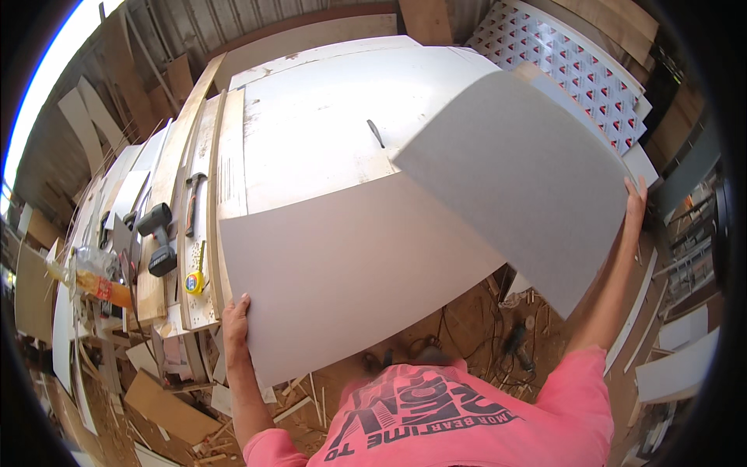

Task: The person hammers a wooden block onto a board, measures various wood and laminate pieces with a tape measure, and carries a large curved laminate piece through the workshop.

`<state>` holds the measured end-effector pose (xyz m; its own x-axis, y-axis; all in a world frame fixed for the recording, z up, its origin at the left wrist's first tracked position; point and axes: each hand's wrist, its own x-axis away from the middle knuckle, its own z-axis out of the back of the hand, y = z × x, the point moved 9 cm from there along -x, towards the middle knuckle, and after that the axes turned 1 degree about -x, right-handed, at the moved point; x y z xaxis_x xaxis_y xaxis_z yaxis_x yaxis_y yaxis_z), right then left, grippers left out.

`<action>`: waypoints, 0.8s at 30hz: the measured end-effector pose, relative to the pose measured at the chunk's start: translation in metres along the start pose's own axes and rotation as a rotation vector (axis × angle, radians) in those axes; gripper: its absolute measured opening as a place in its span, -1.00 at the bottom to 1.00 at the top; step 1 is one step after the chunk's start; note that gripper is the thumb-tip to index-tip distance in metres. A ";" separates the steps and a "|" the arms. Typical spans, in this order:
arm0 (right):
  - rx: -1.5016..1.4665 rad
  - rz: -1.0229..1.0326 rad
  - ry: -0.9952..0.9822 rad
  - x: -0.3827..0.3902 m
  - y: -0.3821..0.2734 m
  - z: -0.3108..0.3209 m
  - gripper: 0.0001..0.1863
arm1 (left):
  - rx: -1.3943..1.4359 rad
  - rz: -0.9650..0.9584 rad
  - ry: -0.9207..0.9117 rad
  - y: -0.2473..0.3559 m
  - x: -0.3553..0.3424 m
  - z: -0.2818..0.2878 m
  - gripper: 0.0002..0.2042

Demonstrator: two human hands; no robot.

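My left hand (pixel 236 317) is closed on the left edge of a broad pale panel (pixel 342 272), whose far edge lies over the worktable. At the far right, my right hand (pixel 636 204) grips the outer edge of a second, greyer panel (pixel 513 171). That grey panel is tilted up, and its left corner overlaps the pale one. Whether the two panels touch along the overlap, I cannot tell. A slim dark blade-like tool (pixel 376 134) lies on the white tabletop beyond both panels.
Left on the table are a cordless drill (pixel 159 240), a hammer (pixel 193 204), a yellow tape measure (pixel 194 282) and an orange-filled bottle (pixel 101 288). Wood strips (pixel 183 156) run alongside. A patterned sheet (pixel 560 70) lies far right. Offcuts (pixel 171 405), cables and a power tool (pixel 517 346) litter the floor.
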<state>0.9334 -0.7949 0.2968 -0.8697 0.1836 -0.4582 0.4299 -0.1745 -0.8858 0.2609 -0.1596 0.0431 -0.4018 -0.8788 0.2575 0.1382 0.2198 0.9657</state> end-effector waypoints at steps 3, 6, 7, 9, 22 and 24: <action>-0.548 -0.204 -0.099 -0.021 0.008 -0.050 -0.54 | -0.070 0.022 0.008 -0.025 -0.021 0.044 -0.71; -0.785 -0.227 -0.126 -0.044 -0.003 -0.082 -0.51 | -0.080 0.037 0.005 -0.024 -0.024 0.061 -0.70; -0.837 -0.214 -0.146 -0.048 -0.011 -0.091 -0.49 | -0.079 0.035 0.007 -0.020 -0.024 0.063 -0.70; -0.735 -0.136 -0.150 -0.056 -0.025 -0.108 -0.42 | -0.117 0.009 0.007 -0.010 -0.025 0.069 -0.71; 0.562 -0.361 -0.139 0.207 0.251 -0.104 -0.27 | -0.345 0.069 0.047 0.017 -0.041 0.077 -0.71; 0.041 -0.782 -0.252 0.297 0.301 -0.114 -0.14 | -0.345 0.067 0.029 0.018 -0.057 0.082 -0.70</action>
<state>0.8317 -0.6825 -0.1141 -0.9447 0.0447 0.3248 -0.3279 -0.1221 -0.9368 0.2124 -0.0705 0.0481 -0.3564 -0.8798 0.3145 0.4633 0.1259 0.8772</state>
